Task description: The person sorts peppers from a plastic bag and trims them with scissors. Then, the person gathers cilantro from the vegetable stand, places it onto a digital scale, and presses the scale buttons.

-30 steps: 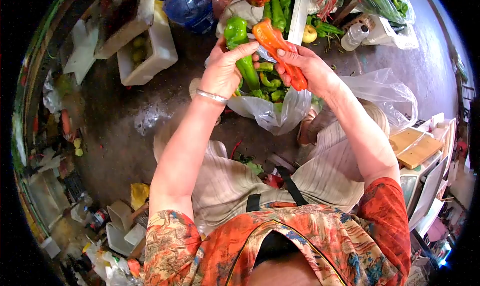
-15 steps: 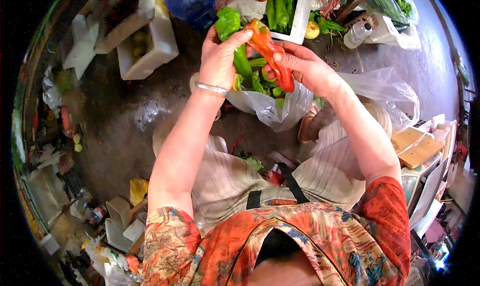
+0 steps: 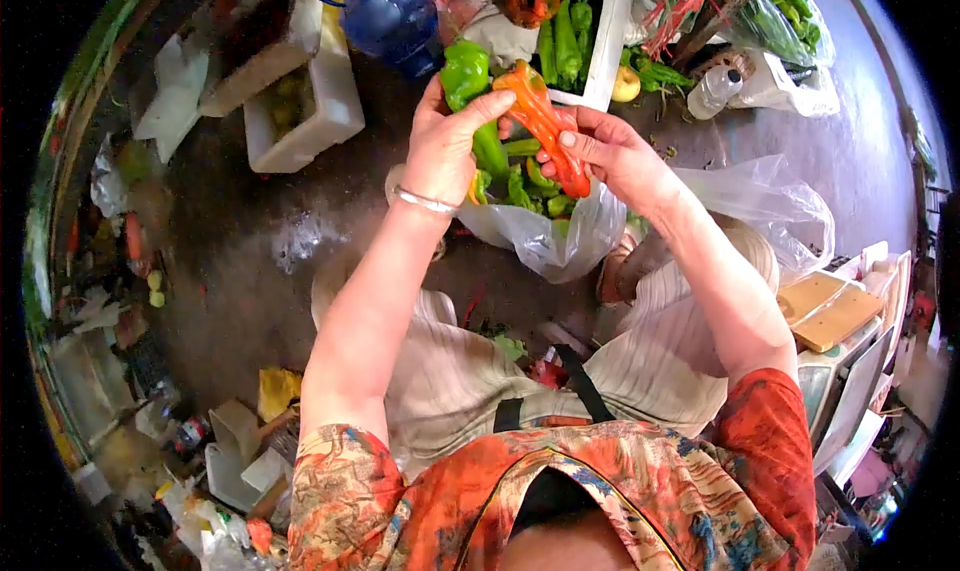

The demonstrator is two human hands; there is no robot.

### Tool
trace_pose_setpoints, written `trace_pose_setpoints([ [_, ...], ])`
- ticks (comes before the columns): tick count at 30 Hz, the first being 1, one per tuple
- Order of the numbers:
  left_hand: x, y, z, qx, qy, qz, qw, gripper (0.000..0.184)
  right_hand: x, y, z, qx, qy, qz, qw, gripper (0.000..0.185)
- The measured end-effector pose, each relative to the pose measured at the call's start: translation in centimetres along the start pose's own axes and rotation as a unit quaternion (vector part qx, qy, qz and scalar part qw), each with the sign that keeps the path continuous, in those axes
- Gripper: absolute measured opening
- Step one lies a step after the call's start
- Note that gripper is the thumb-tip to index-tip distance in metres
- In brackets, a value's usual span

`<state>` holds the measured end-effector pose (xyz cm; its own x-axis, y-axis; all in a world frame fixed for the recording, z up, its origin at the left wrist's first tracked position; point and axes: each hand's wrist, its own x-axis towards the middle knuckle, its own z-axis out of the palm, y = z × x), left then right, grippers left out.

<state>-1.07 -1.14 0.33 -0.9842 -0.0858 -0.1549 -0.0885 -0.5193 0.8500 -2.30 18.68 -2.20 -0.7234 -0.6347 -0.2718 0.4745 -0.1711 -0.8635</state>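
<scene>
Between my two hands is a long orange-red pepper (image 3: 538, 119), wrinkled along its length. My left hand (image 3: 437, 156) is closed around a green pepper (image 3: 490, 153), and its thumb presses the upper end of the red one. My right hand (image 3: 622, 161) grips the lower part of the red pepper, thumb on top and fingers partly hidden behind it. Just below both hands, a clear plastic bag (image 3: 555, 249) lies open with several green and reddish peppers in it.
A white crate (image 3: 608, 46) with long green peppers stands ahead, beside a blue jug (image 3: 388, 16). A white foam box (image 3: 335, 121) is at left. A clear bottle (image 3: 712, 96) and a yellow fruit (image 3: 626, 84) lie at right. Another clear bag (image 3: 770, 206) spreads beside my right forearm.
The whole view has shifted slightly, with the hands and crate sitting a little lower in it. The red pepper's surface is turned somewhat differently; both hands keep their hold.
</scene>
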Motion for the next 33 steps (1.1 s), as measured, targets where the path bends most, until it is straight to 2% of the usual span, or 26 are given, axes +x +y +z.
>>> trace_pose_setpoints([
  [2,-0.2,0.1,0.2,-0.017,0.001,-0.023,1.000,0.034,0.0,-0.2,0.1,0.010,-0.015,-0.008,1.000,0.046],
  [3,-0.1,0.1,-0.3,0.003,-0.028,-0.040,0.999,0.043,0.1,0.0,0.1,0.024,-0.012,-0.011,1.000,0.047],
  [6,-0.2,-0.4,-0.4,0.000,-0.035,-0.023,0.999,0.046,0.2,0.0,0.3,0.078,-0.021,-0.041,0.996,0.048],
  [8,-0.3,-0.4,-0.4,0.000,-0.046,-0.036,0.998,0.050,0.2,-0.2,0.6,0.055,0.047,-0.063,0.995,0.047],
  [10,-0.8,-0.4,0.4,-0.020,-0.069,-0.059,0.996,0.049,0.1,-0.4,0.8,0.045,0.042,-0.062,0.996,0.047],
  [11,-1.1,-0.3,0.7,-0.034,-0.094,-0.057,0.993,0.061,0.1,-0.1,0.7,0.066,0.034,-0.061,0.995,0.048],
  [13,-1.2,-0.2,1.0,-0.046,-0.131,-0.054,0.989,0.065,0.2,0.4,0.6,0.085,0.026,-0.062,0.994,0.048],
  [15,-1.3,0.2,1.2,-0.058,-0.181,-0.070,0.979,0.074,0.2,0.9,0.5,0.024,0.032,-0.049,0.998,0.050],
  [18,-1.4,0.4,1.5,-0.038,-0.177,-0.080,0.980,0.064,0.3,1.3,0.4,-0.027,0.045,-0.051,0.997,0.049],
  [19,-1.3,0.1,1.1,-0.039,-0.176,-0.082,0.980,0.064,0.2,1.1,0.4,-0.131,0.035,-0.056,0.989,0.048],
  [20,-1.2,-0.3,0.4,0.049,-0.151,-0.105,0.982,0.056,0.1,1.0,0.4,-0.234,0.023,-0.060,0.970,0.047],
  [21,-1.2,-0.5,0.2,0.138,-0.124,-0.127,0.974,0.047,0.4,1.4,1.1,-0.222,0.040,-0.117,0.967,0.040],
  [22,-1.3,-0.9,0.3,0.138,-0.124,-0.128,0.974,0.047,0.2,0.9,1.0,-0.221,0.040,-0.116,0.968,0.040],
  [24,-1.6,-1.6,0.7,0.147,-0.104,-0.032,0.983,0.036,-0.5,-0.4,0.8,-0.427,0.044,-0.068,0.901,0.032],
  [25,-1.6,-1.4,0.8,0.153,-0.102,-0.041,0.982,0.036,-0.1,-0.1,0.4,-0.435,0.070,-0.153,0.885,0.024],
  [26,-1.5,-1.3,0.8,0.152,-0.103,-0.044,0.982,0.036,-0.4,-0.9,0.1,-0.430,0.077,-0.102,0.893,0.027],
  [28,-1.3,-0.9,0.9,0.178,-0.070,-0.062,0.980,0.037,-0.3,-1.0,-0.8,-0.354,0.151,-0.125,0.914,0.029],
  [30,-1.5,-0.5,1.1,0.181,-0.066,-0.050,0.980,0.036,-0.2,-1.7,-1.0,-0.262,0.174,-0.199,0.928,0.026],
  [32,-1.5,-0.5,1.1,0.212,-0.084,-0.067,0.971,0.035,-0.8,-3.2,-0.4,-0.370,0.171,-0.273,0.871,0.022],
  [33,-1.5,-0.7,1.0,0.213,-0.086,-0.070,0.971,0.035,-0.7,-3.0,-0.4,-0.368,0.174,-0.271,0.872,0.022],
])
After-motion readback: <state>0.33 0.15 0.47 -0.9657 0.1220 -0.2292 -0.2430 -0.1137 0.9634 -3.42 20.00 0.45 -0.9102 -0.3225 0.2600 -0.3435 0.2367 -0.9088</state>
